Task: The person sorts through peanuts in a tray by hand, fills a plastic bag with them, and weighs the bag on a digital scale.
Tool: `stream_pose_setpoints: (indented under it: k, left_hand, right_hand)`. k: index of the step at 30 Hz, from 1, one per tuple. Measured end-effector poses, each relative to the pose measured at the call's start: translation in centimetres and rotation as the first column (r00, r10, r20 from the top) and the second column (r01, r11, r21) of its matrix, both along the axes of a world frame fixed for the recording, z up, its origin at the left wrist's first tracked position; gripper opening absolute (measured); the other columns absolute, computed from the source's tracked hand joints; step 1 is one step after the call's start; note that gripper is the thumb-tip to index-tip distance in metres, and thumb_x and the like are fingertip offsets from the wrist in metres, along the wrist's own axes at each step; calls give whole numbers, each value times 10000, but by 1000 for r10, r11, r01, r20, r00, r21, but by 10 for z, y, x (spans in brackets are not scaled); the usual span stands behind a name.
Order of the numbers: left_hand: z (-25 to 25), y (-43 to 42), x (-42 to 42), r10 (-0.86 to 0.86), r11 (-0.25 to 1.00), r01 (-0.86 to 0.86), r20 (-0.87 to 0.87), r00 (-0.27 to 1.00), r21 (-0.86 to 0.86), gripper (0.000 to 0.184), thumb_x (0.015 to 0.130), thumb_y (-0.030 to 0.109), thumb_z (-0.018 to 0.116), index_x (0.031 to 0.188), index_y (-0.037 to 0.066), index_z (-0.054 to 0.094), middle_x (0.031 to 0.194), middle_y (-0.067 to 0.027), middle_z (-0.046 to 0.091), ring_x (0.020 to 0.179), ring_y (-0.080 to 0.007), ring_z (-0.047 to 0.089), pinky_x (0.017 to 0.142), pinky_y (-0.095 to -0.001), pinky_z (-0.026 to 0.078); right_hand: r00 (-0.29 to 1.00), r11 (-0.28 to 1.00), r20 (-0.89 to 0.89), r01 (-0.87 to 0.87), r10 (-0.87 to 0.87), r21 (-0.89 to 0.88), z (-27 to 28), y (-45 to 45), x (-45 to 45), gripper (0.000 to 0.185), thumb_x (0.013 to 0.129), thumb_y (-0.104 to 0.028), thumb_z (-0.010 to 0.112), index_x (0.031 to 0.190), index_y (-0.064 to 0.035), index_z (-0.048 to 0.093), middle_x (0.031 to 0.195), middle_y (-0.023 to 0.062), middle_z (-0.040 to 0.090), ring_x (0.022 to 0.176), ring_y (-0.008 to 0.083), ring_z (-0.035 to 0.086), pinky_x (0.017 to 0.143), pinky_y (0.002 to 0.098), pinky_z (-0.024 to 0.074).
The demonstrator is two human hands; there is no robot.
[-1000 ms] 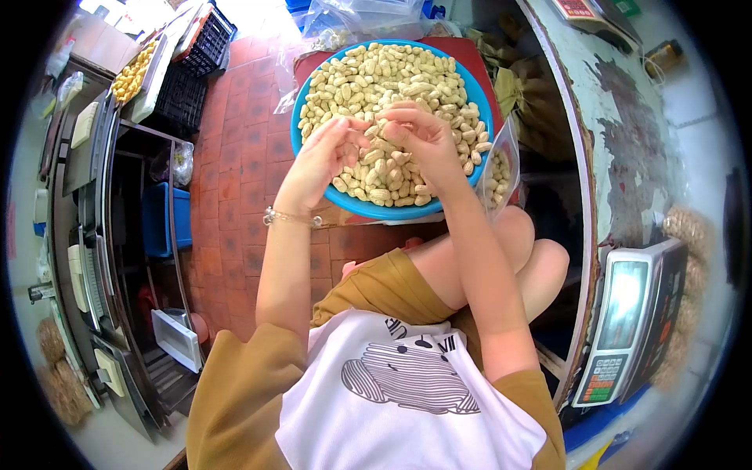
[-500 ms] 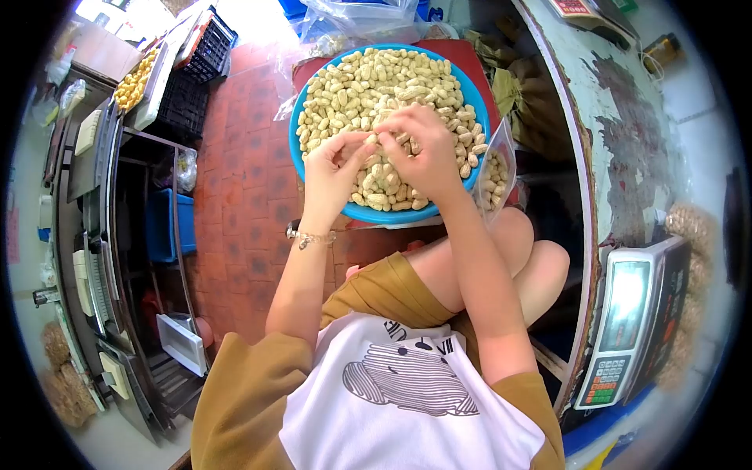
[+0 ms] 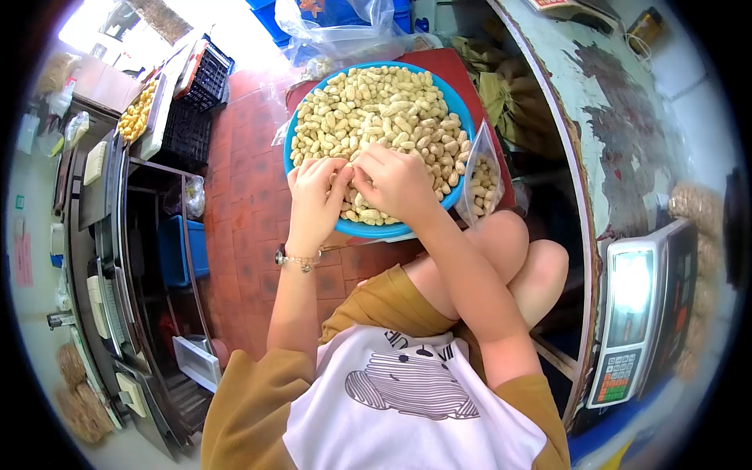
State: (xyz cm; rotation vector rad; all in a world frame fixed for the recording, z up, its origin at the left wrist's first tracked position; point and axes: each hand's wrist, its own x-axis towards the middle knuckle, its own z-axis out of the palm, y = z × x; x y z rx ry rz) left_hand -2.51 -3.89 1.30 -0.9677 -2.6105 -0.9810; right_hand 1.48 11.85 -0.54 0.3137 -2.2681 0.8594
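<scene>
A round blue basin (image 3: 288, 149) heaped with unshelled peanuts (image 3: 356, 102) stands in front of me. Over its near part, my left hand (image 3: 317, 192) and my right hand (image 3: 397, 184) meet fingertip to fingertip. Both are closed in a pinch on one small peanut (image 3: 349, 165), mostly covered by the fingers. My left wrist wears a bracelet. Against the basin's right side leans a clear plastic bag (image 3: 480, 184) with more peanuts in it.
The basin rests on a red surface (image 3: 462, 66). To the right runs a worn counter (image 3: 587, 157) with a digital scale (image 3: 630, 313). On the left are metal racks, black crates (image 3: 207, 74) and a blue bin (image 3: 184, 249). Plastic bags (image 3: 337, 31) lie beyond the basin.
Both hands have moved together toward me and slightly left, still pinched at the fingertips. The right fingers have drawn in closer. The camera view has shifted a little.
</scene>
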Motion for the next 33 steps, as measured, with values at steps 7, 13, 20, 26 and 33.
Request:
stream_pose_setpoints:
  k: [7,13,20,26,33]
  left_hand:
    - [0,2,-3,-143,990,144,-43,989,4,85,911,97,563,916,22,603,878,-122,589,905,-328,520,810,-415,421]
    - [-9,14,-1,-118,988,123,-63,991,93,78,912,50,530,915,-4,588,884,-148,578,891,-349,510,788,-424,430]
    - [-39,34,10,-12,925,-67,205,979,375,294,1035,221,431,935,-7,588,872,-90,561,834,-202,537,786,-320,441]
    - [-37,42,14,-493,473,-297,529,691,830,278,1051,261,414,1025,33,572,996,-43,590,894,-129,553,844,-283,458]
    - [-27,12,9,-668,530,-234,571,478,815,238,1037,232,455,1044,30,580,1022,-46,594,931,-136,556,878,-307,459]
  right_hand:
    - [986,934,132,-45,98,-356,-1,-4,3,130,727,-70,665,691,-17,552,725,111,562,611,278,596,557,363,488]
    - [974,804,199,32,108,-593,-5,-4,1,151,698,-35,689,654,-2,548,658,80,521,544,163,554,505,288,430]
    - [932,364,177,53,317,-930,-26,-1,-9,108,786,-14,660,700,-28,597,690,25,634,566,56,559,500,205,427]
    - [922,62,55,34,382,-998,-13,14,-17,100,834,-92,668,890,-18,705,871,41,691,791,92,627,710,239,501]
    - [825,161,73,-21,560,-987,-12,21,-14,165,820,-98,686,974,-50,720,1004,21,696,903,60,571,832,217,410]
